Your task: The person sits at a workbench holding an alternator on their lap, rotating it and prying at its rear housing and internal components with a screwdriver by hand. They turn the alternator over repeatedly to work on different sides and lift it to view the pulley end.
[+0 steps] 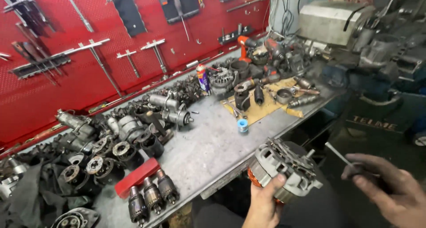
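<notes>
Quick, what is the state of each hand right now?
Left hand: closed on the alternator.
Right hand: closed on a thin metal tool.

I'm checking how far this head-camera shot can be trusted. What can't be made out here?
- Right hand: cut off by the bottom-right edge; motion blur hides the thin tool and its tip.
- Left hand: cut off by the bottom edge; its palm is hidden behind the alternator.
- Machine at top right: blurred, type unclear.
- Spray can: too small to detail.
</notes>
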